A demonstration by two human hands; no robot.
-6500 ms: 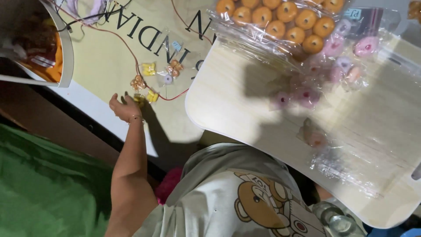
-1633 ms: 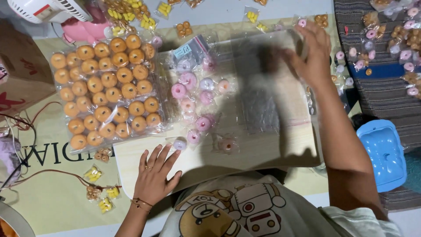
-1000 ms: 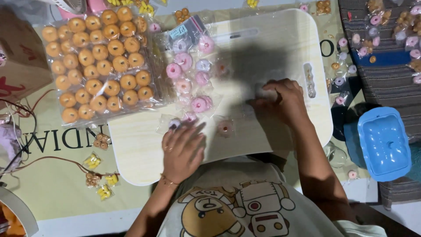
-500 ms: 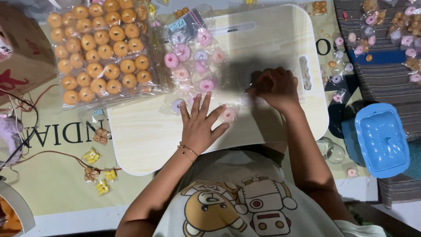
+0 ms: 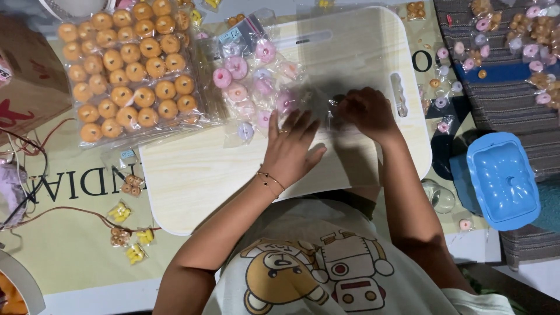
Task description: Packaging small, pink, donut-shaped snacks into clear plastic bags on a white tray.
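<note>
pale wood-grain lap board (image 5: 192, 175) with rounded corners and slot handles lies across the person's lap, its long side running left to right, over a cream printed mat (image 5: 76, 245). on the board's middle sits a clear plastic bag (image 5: 324, 114), thin, glossy and crinkled, lying flat with its long axis roughly left to right; its exact edges are hard to make out in the hands' shadow. the left hand (image 5: 291, 151) rests palm down on the bag's near left part, fingers spread apart and pointing away from the body, a thin bracelet at the wrist. the right hand (image 5: 364, 111) is curled at the bag's right end, fingertips bunched together on the plastic; whether they pinch it cannot be told. just left of the hands lie small pink ring-shaped pieces in clear wrappers (image 5: 245, 87), scattered on the board. further left, a large clear pack of round orange rings (image 5: 128, 70) overlaps the board's far left corner. a blue moulded plastic tub (image 5: 501, 181) sits well apart at the right, beside a grey striped rug (image 5: 501, 99).
</note>
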